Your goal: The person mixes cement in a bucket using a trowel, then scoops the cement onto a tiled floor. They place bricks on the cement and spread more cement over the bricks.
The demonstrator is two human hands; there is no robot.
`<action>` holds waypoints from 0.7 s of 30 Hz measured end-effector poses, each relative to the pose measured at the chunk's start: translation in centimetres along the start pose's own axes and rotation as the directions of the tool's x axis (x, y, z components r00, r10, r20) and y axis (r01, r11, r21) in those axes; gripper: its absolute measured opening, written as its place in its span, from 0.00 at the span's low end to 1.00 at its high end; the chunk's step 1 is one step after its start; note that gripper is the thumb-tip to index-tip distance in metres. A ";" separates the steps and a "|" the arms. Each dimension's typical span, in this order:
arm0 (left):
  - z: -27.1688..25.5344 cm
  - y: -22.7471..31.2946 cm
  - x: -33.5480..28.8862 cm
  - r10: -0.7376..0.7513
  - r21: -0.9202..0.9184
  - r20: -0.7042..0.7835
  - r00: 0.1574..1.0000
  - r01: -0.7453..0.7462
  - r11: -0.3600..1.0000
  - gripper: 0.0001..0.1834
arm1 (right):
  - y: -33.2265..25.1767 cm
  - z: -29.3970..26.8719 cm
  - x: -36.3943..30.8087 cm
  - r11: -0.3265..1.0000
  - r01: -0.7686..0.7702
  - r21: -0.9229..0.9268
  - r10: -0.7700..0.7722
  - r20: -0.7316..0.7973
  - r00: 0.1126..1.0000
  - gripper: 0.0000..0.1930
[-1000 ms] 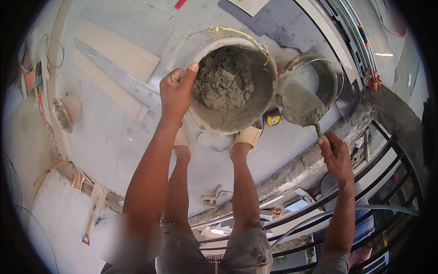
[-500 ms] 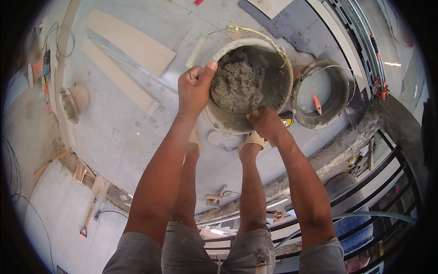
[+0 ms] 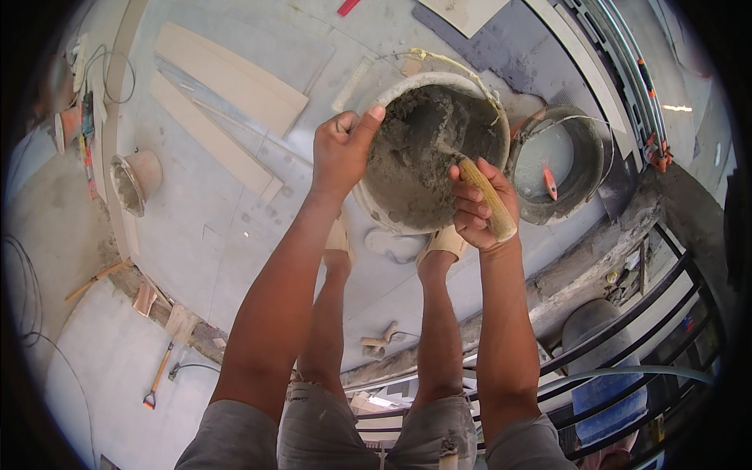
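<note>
Upper centre: left hand (image 3: 342, 157) clamps bucket (image 3: 427, 80) by rim; right hand (image 3: 507, 205) grips trowel (image 3: 478, 182), blade indistinct among mortar (image 3: 403, 133). Hard prying could tip bucket if left hand slips.

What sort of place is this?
Probably a construction or renovation site: the left hand grips a bucket of mortar-like mix, long beige planks or tiles lie on the floor, and a second bucket stands alongside.
</note>
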State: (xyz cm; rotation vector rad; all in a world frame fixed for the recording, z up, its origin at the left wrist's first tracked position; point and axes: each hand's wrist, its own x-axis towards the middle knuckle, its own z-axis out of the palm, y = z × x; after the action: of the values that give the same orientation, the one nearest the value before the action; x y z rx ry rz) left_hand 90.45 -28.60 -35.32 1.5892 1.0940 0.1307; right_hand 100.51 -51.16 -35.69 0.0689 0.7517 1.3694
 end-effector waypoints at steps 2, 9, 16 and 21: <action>-0.2 -0.1 -0.1 -0.023 0.044 0.012 1.000 0.022 0.999 0.36 | 0.1 3.3 -1.5 0.728 -0.222 -0.649 -0.062 -0.384 0.921 0.18; 0.7 1.1 0.3 0.037 0.107 0.046 0.998 -0.041 0.993 0.37 | 0.7 2.3 5.2 -0.792 -0.590 -0.156 -0.560 -0.197 0.805 0.09; 0.3 0.2 0.2 0.004 0.067 -0.002 1.000 -0.004 0.998 0.37 | 3.8 3.6 2.1 -0.933 -0.350 0.080 -0.357 -0.303 0.883 0.08; -0.2 0.4 -0.3 -0.014 0.039 0.011 1.000 0.013 0.999 0.36 | -0.4 7.7 4.9 -0.834 -0.550 0.043 -0.546 -0.214 0.810 0.12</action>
State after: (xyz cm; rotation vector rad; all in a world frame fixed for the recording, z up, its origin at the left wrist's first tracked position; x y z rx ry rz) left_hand 90.40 -28.64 -34.85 1.6156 1.1043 0.0918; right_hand 104.91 -43.94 -32.12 2.3716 1.1127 -1.2073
